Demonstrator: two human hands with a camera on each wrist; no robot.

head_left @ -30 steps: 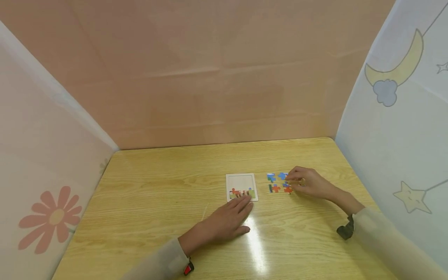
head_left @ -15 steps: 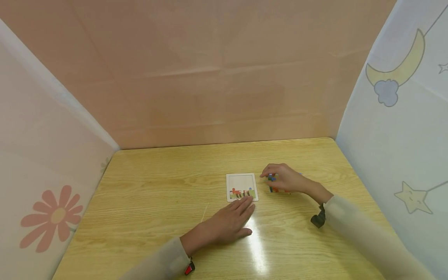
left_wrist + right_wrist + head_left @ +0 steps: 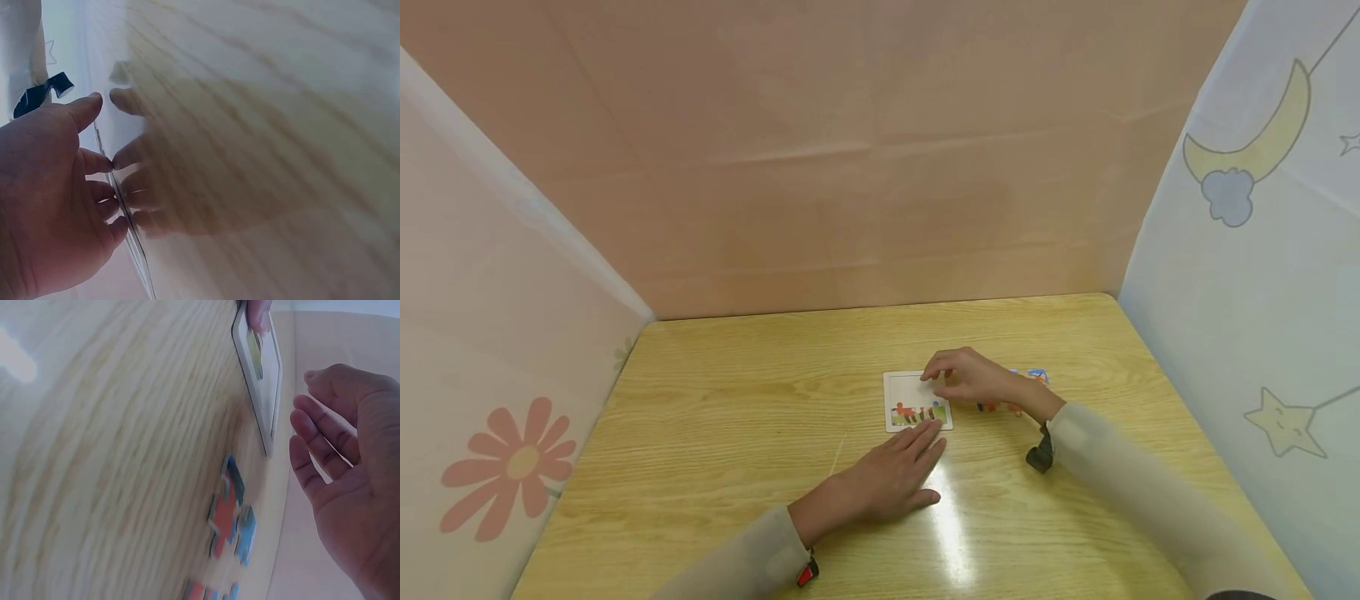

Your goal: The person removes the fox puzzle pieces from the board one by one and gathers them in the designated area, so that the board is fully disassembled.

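Observation:
A white puzzle board (image 3: 907,388) lies on the wooden table, with joined pieces (image 3: 919,413) along its near side showing red, green and dark stripes. My left hand (image 3: 887,475) lies flat, straight fingertips on the board's near edge; the left wrist view shows those fingers (image 3: 97,162) right at its rim. Over the board's right half hovers my right hand (image 3: 973,379), fingers bent loosely, thumb apart from the forefinger. In the right wrist view no piece shows between its fingers (image 3: 309,465). Loose red and blue jigsaw pieces (image 3: 226,503) lie right of the board, partly hidden by that hand.
The table (image 3: 737,400) is bounded by a pinkish back cloth (image 3: 880,208) and printed cloths on both sides. A bright light reflection (image 3: 951,533) crosses the near table surface. Dark straps (image 3: 1041,450) sit at the wrists.
My right hand has moved left from the loose pieces, passing over them, to above the board's right half. My left hand stays at the board's near edge.

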